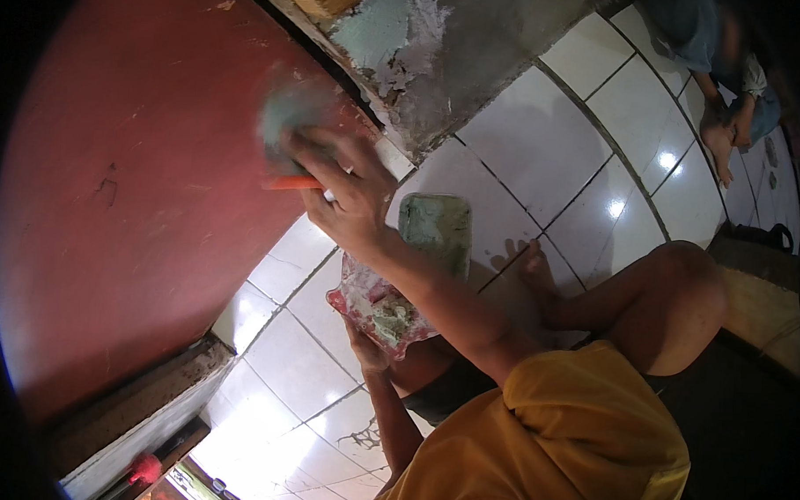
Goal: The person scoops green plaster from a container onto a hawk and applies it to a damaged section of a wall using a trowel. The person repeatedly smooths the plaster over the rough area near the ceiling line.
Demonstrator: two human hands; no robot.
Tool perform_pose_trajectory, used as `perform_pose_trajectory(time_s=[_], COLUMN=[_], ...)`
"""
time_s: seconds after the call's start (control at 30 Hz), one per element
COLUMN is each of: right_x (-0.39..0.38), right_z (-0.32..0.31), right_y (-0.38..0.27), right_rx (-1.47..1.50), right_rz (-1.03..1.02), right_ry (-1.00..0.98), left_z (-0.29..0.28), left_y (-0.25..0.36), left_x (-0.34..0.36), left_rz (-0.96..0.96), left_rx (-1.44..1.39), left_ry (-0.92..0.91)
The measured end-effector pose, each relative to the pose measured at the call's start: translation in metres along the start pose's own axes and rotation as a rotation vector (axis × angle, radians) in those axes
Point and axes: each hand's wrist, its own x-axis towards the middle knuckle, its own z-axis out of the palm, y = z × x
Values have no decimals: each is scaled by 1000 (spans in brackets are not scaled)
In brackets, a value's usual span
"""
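Note:
My right hand point(345, 186) is closed on a tool with an orange handle point(288, 183), held against the red surface point(129, 196). A pale green, blurred patch point(286, 114) is at its upper end; I cannot make out the tool's blade. My left hand point(366, 350) grips the left edge of a red, putty-smeared board point(401, 334) above my crossed legs, partly hidden by my right forearm. A greenish, smeared rectangular tray or lid point(436, 234) is just beyond the board.
The white tiled floor point(562, 150) meets a patched concrete ledge point(459, 76). At the upper right another person's bare foot and hands point(721, 138) show. A dark sill point(139, 391) and a red object point(144, 468) are at the lower left.

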Motion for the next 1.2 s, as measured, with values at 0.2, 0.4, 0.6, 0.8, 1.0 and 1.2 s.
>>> perform_pose_trajectory(time_s=[0.2, 0.4, 0.6, 0.8, 1.0, 1.2], right_x=[-15, 57, 75, 67, 62, 53], right_z=[-81, -102, -83, -55, -47, -37], right_y=[-25, 27, 55, 31, 26, 21], right_rx=[84, 154, 139, 67, 4, -1], right_rz=[125, 300, 101, -78, -185, -179], right_ry=[-53, 332, 378, 296, 211, 192], left_z=[6, 7, 10, -7, -10, 6], left_y=[2, 8, 0, 5, 2, 4], left_x=[-1, -8, -1, -3, 2, 1], left_rz=[17, 44, 9, -10, -4, -16], left_rx=[25, -11, -25, -69, -72, -74], left_ry=[-62, -29, -91, -62, -12, -51])
